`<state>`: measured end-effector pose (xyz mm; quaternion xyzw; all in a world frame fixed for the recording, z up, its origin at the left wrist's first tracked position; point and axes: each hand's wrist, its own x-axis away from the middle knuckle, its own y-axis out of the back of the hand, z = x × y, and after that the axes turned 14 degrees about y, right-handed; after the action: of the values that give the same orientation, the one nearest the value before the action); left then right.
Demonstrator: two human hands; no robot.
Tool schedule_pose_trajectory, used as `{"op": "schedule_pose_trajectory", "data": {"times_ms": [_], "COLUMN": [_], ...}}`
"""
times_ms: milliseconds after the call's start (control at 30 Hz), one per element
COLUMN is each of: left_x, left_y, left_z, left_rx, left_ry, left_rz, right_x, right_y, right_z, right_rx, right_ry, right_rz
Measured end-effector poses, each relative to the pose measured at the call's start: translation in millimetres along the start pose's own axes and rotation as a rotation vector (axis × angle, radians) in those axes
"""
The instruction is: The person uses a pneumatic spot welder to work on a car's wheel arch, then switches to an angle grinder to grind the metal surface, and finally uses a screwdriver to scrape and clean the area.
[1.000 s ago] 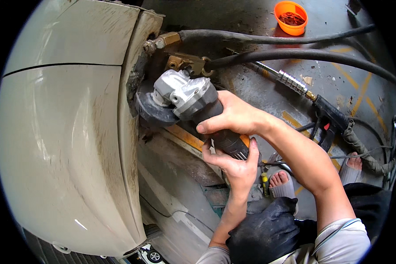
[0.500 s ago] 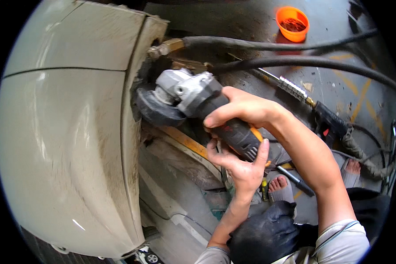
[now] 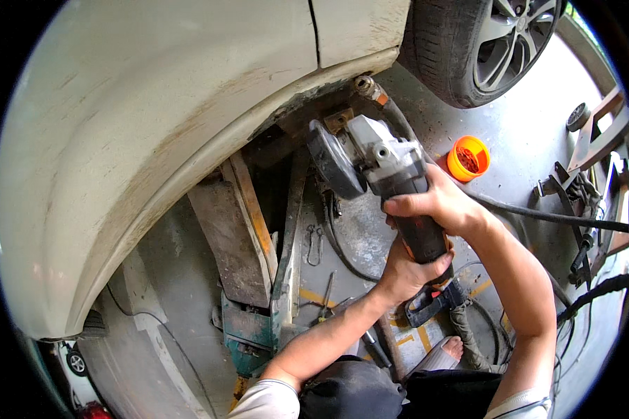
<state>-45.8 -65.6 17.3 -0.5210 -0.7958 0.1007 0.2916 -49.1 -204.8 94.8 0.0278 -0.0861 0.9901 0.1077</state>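
Both my hands hold an angle grinder (image 3: 391,159) with a silver gear head and a black body with orange trim. My right hand (image 3: 449,202) wraps the body just behind the head, thumb across the top. My left hand (image 3: 409,269) grips the rear of the body from below. The round guard and disc side (image 3: 334,162) faces left, toward the lower edge of the cream car body (image 3: 140,160). Beneath this panel the sill (image 3: 297,101) is dark and scraped. The disc looks apart from it.
A green floor jack (image 3: 248,334) stands under the car. An orange cup (image 3: 479,150) with reddish bits sits on the floor near a car wheel (image 3: 461,59). Black hoses (image 3: 531,213) cross at right. A black-handled gun tool (image 3: 433,304) lies by my foot (image 3: 453,348).
The view has turned, bringing the car wheel and more floor in. The grinder has drawn away from the panel edge. My left hand now wraps more closely around its rear.
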Motion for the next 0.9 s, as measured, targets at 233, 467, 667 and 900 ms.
{"op": "schedule_pose_trajectory", "data": {"times_ms": [233,467,667,900], "left_x": [4,2,0,-3], "left_y": [4,5,11,14], "left_z": [-9,-17,-16,-15], "left_rx": [-0.035,-0.078,-0.053,-0.025], "left_ry": [-0.029,-0.052,-0.09,-0.046], "left_rz": [-0.128,-0.177,-0.173,-0.132], "right_x": [-12,-20,-25,-21], "right_y": [1,0,-6,-7], "right_z": [-18,-15,-13,-6], "right_rx": [-0.164,-0.212,-0.193,-0.172], "right_ry": [0.014,0.026,0.04,0.056], "right_rz": [-0.041,-0.036,-0.04,-0.058]}}
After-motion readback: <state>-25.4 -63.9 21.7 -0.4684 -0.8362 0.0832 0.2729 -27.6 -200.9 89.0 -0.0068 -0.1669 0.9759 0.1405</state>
